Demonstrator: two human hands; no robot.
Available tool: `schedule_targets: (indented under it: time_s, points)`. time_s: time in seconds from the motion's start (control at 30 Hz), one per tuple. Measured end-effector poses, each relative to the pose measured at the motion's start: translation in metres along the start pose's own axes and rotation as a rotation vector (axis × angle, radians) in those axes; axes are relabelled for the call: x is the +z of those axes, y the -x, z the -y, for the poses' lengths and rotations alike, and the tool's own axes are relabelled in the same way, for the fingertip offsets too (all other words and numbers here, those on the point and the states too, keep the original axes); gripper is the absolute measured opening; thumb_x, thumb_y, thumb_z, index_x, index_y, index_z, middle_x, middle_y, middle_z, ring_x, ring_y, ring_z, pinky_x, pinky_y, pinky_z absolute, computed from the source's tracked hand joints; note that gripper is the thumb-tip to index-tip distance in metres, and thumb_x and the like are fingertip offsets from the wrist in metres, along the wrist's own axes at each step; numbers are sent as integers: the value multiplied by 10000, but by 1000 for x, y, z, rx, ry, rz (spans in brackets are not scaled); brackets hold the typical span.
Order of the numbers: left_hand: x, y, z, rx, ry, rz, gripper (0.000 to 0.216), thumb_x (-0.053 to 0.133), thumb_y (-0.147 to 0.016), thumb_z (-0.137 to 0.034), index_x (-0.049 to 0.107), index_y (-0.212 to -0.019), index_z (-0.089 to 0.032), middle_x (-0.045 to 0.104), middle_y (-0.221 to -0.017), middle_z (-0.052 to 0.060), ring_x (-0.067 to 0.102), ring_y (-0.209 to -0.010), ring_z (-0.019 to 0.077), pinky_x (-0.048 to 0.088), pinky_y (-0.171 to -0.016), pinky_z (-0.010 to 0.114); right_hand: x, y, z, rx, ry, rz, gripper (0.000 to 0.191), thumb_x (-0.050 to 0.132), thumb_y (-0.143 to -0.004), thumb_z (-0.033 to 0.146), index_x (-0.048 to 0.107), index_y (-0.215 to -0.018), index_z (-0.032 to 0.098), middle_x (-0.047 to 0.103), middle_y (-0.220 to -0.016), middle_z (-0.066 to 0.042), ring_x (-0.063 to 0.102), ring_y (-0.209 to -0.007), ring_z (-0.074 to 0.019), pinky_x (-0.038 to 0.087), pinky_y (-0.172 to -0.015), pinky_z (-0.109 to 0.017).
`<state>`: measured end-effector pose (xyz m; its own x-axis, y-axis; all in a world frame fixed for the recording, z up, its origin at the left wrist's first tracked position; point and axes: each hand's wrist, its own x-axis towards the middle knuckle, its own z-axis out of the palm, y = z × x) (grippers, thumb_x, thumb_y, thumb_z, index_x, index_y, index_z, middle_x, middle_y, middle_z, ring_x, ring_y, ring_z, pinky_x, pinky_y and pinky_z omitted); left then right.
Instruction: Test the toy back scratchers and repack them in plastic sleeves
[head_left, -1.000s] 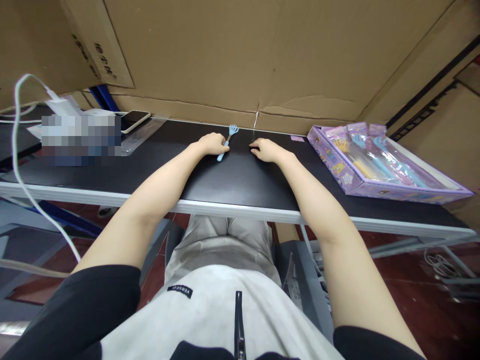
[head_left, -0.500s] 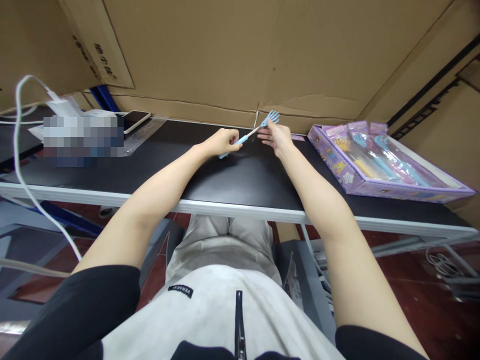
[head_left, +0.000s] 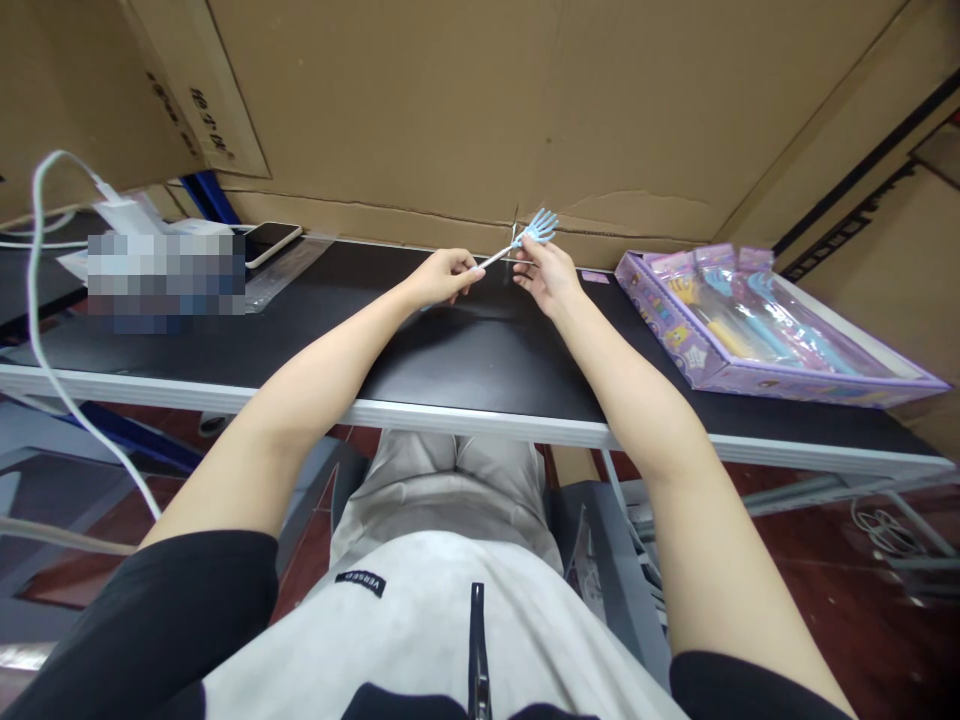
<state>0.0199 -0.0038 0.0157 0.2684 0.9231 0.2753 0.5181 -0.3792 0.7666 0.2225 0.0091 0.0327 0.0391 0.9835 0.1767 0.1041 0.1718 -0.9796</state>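
Note:
A light-blue back scratcher [head_left: 538,228] with a hand-shaped head and a thin metallic shaft is held over the middle of the black table [head_left: 472,360]. My left hand [head_left: 444,278] is closed around its handle, thumb along the shaft, so most of the handle is hidden. With thumb and fingertips, my right hand [head_left: 553,275] pinches the base of the head, its other fingers loosely curled. The head points up and right, its prongs spread towards the cardboard behind.
On the right stands a purple display box [head_left: 701,350] holding several bagged back scratchers. A phone [head_left: 271,243], a clear plastic bag [head_left: 289,275] and a white charger with a cable [head_left: 131,213] lie on the left. A cardboard wall [head_left: 450,110] closes off the back.
My left hand has shifted slightly left and up, now covering more of the blue handle. The scratcher's head has turned, showing its prongs more broadly. My right hand has barely moved.

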Motion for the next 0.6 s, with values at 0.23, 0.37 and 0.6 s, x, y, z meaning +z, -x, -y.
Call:
schedule_targets:
  time_s: [0.23, 0.37, 0.6]
  points:
    - [-7, -5, 3, 15, -31, -31, 209, 729, -982, -356, 648, -909, -178, 667, -752, 26, 555, -603, 120, 487, -661, 258, 8, 2, 1, -6, -39, -68, 424, 859, -930, 591, 618, -917, 242, 663, -782, 49, 703, -749, -93, 561, -710, -201]
    - [-22, -7, 8, -2, -103, -64, 122, 661, -979, -286, 695, -953, -172, 696, -808, 54, 621, -697, 155, 529, -735, 282, -4, -16, -1, -43, -76, -151, 442, 800, -968, 640, 609, -937, 243, 661, -802, 41, 692, -752, -80, 535, -662, -171]
    - [-65, -11, 30, -59, -234, -139, 161, 676, -944, -304, 740, -995, -166, 701, -823, 59, 645, -806, 186, 537, -829, 295, -68, -70, -10, -267, 55, -251, 582, 546, -1078, 731, 682, -1032, 168, 718, -1038, -71, 774, -966, -197, 597, -747, -323]
